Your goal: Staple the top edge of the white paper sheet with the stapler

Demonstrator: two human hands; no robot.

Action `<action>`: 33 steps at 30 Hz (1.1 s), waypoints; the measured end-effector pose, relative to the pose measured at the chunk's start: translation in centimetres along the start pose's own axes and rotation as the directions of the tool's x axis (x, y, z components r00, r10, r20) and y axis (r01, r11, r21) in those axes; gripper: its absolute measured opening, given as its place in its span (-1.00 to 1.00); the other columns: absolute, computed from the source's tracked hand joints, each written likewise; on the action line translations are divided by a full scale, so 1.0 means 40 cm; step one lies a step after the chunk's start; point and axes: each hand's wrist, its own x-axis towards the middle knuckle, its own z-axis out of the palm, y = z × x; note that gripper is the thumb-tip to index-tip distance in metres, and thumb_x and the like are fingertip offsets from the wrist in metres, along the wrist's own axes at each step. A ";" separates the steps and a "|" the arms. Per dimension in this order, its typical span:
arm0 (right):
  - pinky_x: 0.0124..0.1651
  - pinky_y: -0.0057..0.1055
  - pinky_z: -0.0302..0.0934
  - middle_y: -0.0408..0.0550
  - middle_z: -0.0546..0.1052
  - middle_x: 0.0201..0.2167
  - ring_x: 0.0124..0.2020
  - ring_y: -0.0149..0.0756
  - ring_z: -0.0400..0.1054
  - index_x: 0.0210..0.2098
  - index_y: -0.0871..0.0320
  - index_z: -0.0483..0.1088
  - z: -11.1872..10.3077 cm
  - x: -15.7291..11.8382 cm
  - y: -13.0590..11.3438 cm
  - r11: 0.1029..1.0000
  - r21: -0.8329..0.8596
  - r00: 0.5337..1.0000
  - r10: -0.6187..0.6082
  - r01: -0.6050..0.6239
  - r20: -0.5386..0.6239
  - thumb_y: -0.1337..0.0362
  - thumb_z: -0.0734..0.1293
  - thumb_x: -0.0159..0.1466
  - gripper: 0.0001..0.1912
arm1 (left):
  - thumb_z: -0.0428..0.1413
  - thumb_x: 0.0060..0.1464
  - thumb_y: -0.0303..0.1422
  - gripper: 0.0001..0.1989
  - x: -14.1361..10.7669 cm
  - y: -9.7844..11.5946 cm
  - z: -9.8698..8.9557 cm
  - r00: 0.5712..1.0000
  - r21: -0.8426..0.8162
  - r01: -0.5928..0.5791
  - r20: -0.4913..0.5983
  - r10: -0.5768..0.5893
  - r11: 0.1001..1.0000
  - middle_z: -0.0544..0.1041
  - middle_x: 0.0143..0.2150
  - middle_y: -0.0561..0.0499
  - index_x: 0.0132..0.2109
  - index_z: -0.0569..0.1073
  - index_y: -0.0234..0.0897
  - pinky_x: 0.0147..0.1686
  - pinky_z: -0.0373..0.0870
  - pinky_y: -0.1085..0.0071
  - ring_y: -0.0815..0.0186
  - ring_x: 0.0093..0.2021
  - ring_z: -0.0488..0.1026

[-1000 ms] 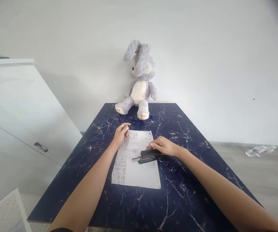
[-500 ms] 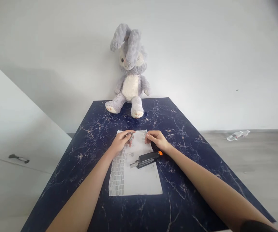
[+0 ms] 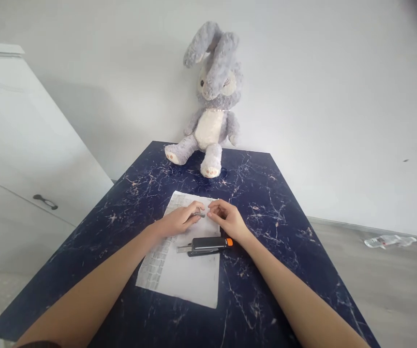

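Observation:
Over the upper part of a printed paper sheet, my left hand is closed on a small grey metal strip of staples, which pokes out between thumb and fingers. Close by on the right, my right hand has its fingers curved, with a small gap between thumb and forefinger; nothing shows in it. Below both hands a black stapler with an orange end lies across the sheet. Its metal inner tray sticks out on the left side.
A grey plush rabbit sits at the far end of the dark blue marbled table, against the wall. White cabinet doors stand on the left. A clear plastic bottle lies on the floor at right.
My two hands have come closer together, and my right hand has moved off the sheet's upper right corner. The whole view has turned, so the sheet and stapler appear rotated.

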 end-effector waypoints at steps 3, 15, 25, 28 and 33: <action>-0.35 -0.38 0.26 -0.08 0.56 -0.26 -0.40 -0.35 0.35 -0.08 0.07 0.56 -0.001 0.003 -0.004 0.999 -0.011 0.999 -0.035 0.035 0.013 -0.05 0.54 0.23 -0.59 | -0.02 0.45 -0.20 -0.72 -0.005 -0.009 0.020 1.000 0.147 -0.006 -0.018 0.009 0.989 0.60 -0.21 -0.03 0.19 0.36 -0.15 -0.27 0.30 0.37 0.15 -0.31 0.56; -0.30 -0.36 0.23 -0.14 0.53 -0.42 -0.43 -0.35 0.30 -0.28 0.10 0.54 -0.007 0.007 0.005 0.994 0.108 0.979 0.025 -0.003 -0.202 -0.05 0.51 0.25 -0.66 | 0.01 0.42 -0.25 -0.74 0.012 -0.019 0.015 0.978 0.023 -0.059 -0.198 0.063 0.998 0.55 -0.17 -0.02 0.16 0.40 -0.16 -0.17 0.35 0.38 0.25 -0.27 0.51; -0.28 -0.37 0.26 -0.10 0.55 -0.37 -0.41 -0.36 0.32 -0.32 0.13 0.54 -0.007 0.017 0.003 0.967 0.255 0.954 0.084 -0.008 -0.288 -0.03 0.56 0.16 -0.64 | 0.21 0.26 -0.13 -0.68 0.030 -0.039 0.005 0.951 -0.232 -0.016 -0.305 -0.057 0.973 0.50 -0.08 -0.07 0.04 0.56 -0.22 -0.39 0.48 0.42 0.34 -0.37 0.51; -0.29 -0.37 0.28 -0.06 0.59 -0.33 -0.39 -0.34 0.36 -0.33 0.13 0.55 -0.006 0.016 0.002 0.965 0.258 0.951 0.115 -0.039 -0.288 -0.05 0.57 0.14 -0.62 | 0.29 0.20 -0.08 -0.59 0.030 -0.037 -0.002 0.976 -0.355 0.010 -0.201 -0.087 0.935 0.58 -0.19 -0.08 0.04 0.56 -0.28 -0.30 0.55 0.36 0.29 -0.36 0.58; -0.32 -0.37 0.26 -0.12 0.55 -0.45 -0.44 -0.34 0.35 -0.30 0.14 0.56 -0.006 0.014 0.014 0.967 0.249 0.950 0.131 -0.060 -0.283 -0.06 0.57 0.14 -0.60 | 0.36 0.11 0.01 -0.48 0.030 -0.030 -0.015 0.969 -0.478 0.044 -0.192 -0.153 0.877 0.67 -0.23 -0.16 0.00 0.57 -0.35 -0.19 0.62 0.24 0.15 -0.27 0.67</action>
